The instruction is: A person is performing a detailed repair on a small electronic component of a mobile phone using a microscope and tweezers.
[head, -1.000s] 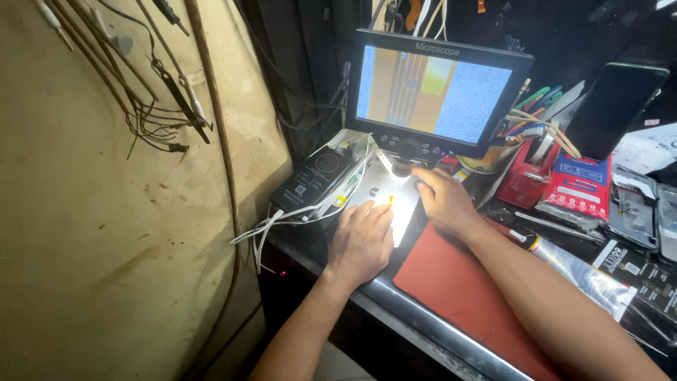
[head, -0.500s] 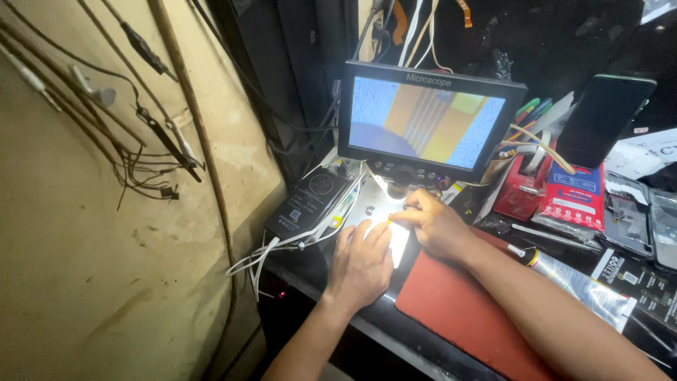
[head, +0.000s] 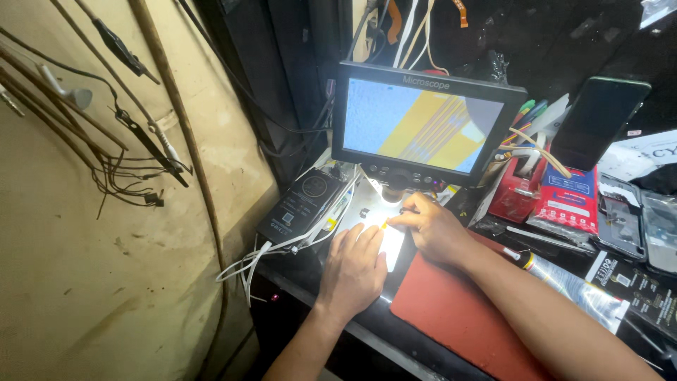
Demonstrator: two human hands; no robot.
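Left hand [head: 355, 271]: flat, open, pressing the lit stage [head: 390, 243] at the counter's back edge. Right hand [head: 431, 229]: fingers pinched on a small yellow strip [head: 384, 225]. Red holder [head: 518, 187]: pens, tools upright.

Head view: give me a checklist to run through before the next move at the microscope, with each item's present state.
1. Left hand flat on the lit stage, fingers toward the light: ok.
2. Right hand pinching a small yellow piece at the lamp: ok.
3. Screen on, showing a magnified yellow striped part: ok.
4. Image sharp: cannot tell.
5. What the piece is, and whether it lies flat: cannot tell, glare hides it.
6. Room around the hands: not ok, white cables lie beside the left hand and a tube lies close to the right forearm.
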